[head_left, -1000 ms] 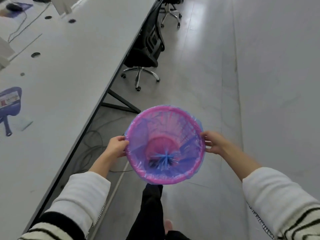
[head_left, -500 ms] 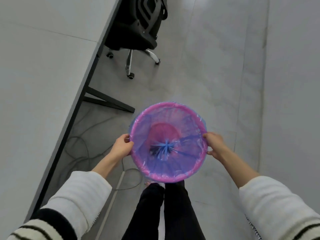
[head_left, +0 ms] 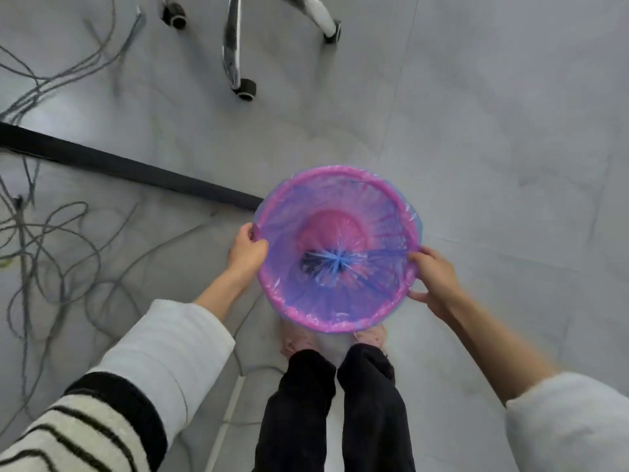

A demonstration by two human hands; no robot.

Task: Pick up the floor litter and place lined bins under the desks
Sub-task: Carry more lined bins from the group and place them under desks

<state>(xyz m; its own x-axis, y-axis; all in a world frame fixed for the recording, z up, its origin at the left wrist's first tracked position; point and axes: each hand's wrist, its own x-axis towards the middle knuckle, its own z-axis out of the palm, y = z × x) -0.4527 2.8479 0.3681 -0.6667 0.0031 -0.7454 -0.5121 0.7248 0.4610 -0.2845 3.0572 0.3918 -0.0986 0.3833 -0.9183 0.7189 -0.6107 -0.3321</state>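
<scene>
- Over the grey floor [head_left: 493, 131], just in front of the person's feet, the pink bin [head_left: 272, 303] hangs in the air — its blue liner [head_left: 289, 267] folded over the rim.
- A black desk foot [head_left: 129, 168] lies to the left, loose cables [head_left: 54, 233] beyond it and a chair base [head_left: 235, 46] ahead.
- The left hand [head_left: 245, 255] and right hand [head_left: 433, 279] each curl round the rim on opposite sides.
- Best lowered level and slid left past the foot — keeping the liner on the rim and clear of the cables.
</scene>
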